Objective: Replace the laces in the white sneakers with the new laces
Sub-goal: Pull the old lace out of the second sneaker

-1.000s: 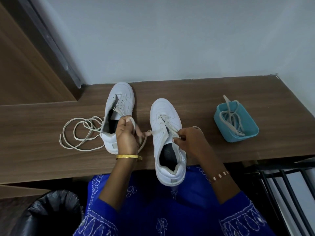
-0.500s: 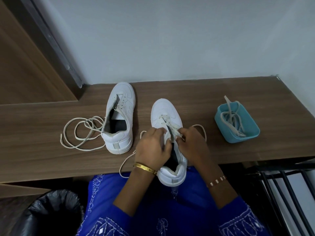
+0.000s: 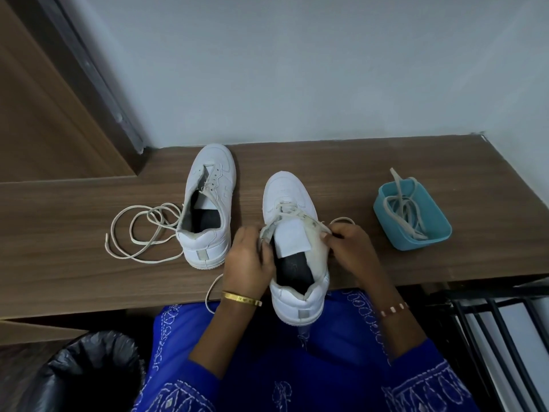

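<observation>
A brown wood-grain bench (image 3: pixel 386 173) runs left to right against a pale grey wall (image 3: pixel 297 69); a wooden door panel (image 3: pixel 44 114) closes the far left corner; a bin lined with a black bag (image 3: pixel 89 373) stands near left, below the bench edge, and a dark metal rack (image 3: pixel 490 322) shows near right. A teal tub (image 3: pixel 413 215) sits on the right of the bench, holding a tangle of off-white laces (image 3: pixel 404 209), one end sticking up over its far rim. The near sneaker (image 3: pixel 294 233) lies at the bench's near edge, heel overhanging; the left hand (image 3: pixel 249 260) grips its left side, fingers curled on the collar; the right hand (image 3: pixel 353 248) pinches the lace (image 3: pixel 297 214) at the right eyelets, fingers closed on it. The other sneaker (image 3: pixel 208 203) stands to the left, a loose lace (image 3: pixel 142 230) coiled just beside it.
</observation>
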